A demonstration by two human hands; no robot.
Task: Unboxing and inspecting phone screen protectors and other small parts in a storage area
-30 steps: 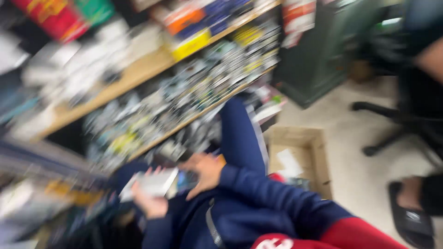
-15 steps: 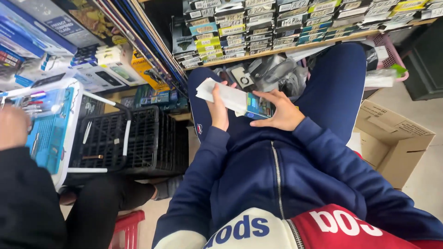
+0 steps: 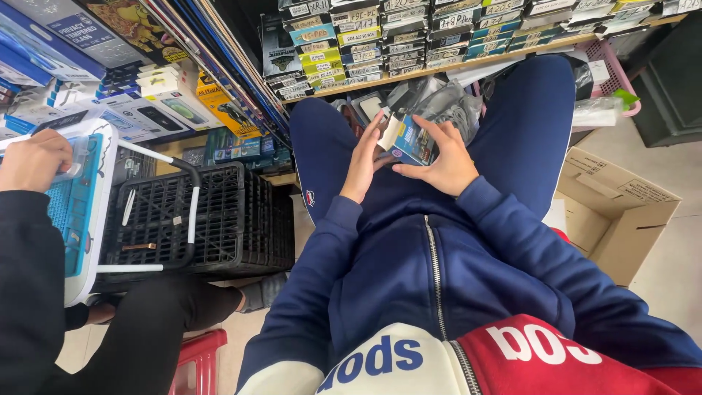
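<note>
I sit with my knees apart in blue trousers and look down at my lap. My left hand (image 3: pixel 363 157) and my right hand (image 3: pixel 441 157) both grip a small flat retail box (image 3: pixel 406 137), blue and white, held between my knees. The left hand holds its left edge with the fingers up. My right hand cups it from the right and below. Behind the box lie clear plastic bags of small packs (image 3: pixel 446 102).
A black plastic crate (image 3: pixel 219 219) stands left of my leg. Another person's hand (image 3: pixel 33 157) rests on a blue and white basket (image 3: pixel 80 212) at far left. Shelves of small labelled boxes (image 3: pixel 409 36) run ahead. An open cardboard box (image 3: pixel 621 208) sits at right. A red stool (image 3: pixel 201 358) is below.
The view has steadied from a blurred swing. My hands have turned the small box more upright between my knees, and the white pack seen before no longer shows flat on top.
</note>
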